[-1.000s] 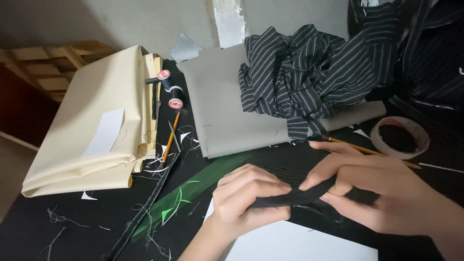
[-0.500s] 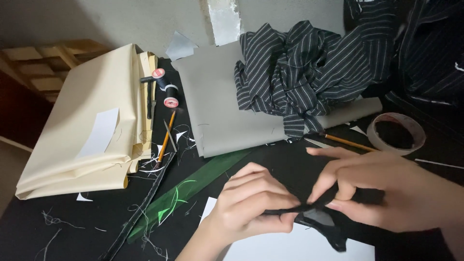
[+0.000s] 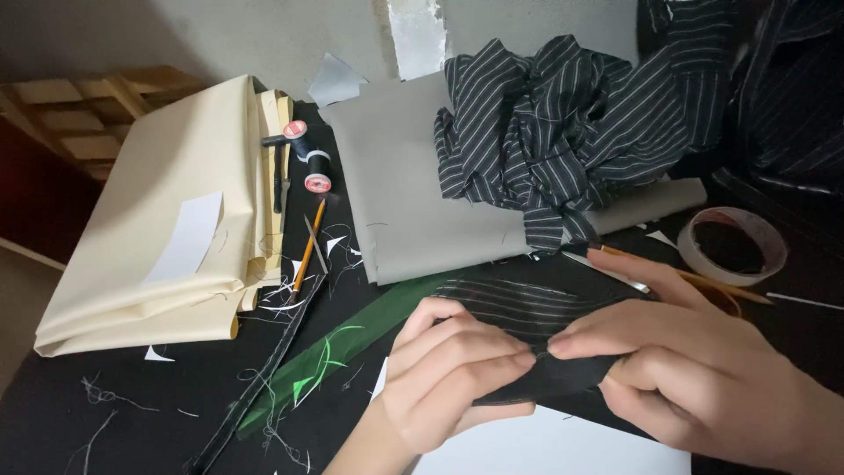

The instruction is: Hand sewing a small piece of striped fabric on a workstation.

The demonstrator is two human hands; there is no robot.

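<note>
Striped dark fabric piece (image 3: pixel 527 325) pinched in left hand (image 3: pixel 453 374) and right hand (image 3: pixel 694 378), fingers closed on its fold.
Near table edge; tape roll (image 3: pixel 734 244) right, pencil (image 3: pixel 308 246) and thread spools (image 3: pixel 308 158) left, crumpled striped cloth (image 3: pixel 571 123) behind.

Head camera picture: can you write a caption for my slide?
Two hands, left hand and right hand, pinch a dark striped cloth piece beside cream fabric and thread spools.

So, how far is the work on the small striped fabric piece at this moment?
Done: nothing finished shows. In hand: the left hand and right hand pinch a folded dark pinstriped fabric piece between their fingers. Left, as it seems: the thread spools, pencil and tape roll lie untouched, and the striped fabric heap is still crumpled.
</note>
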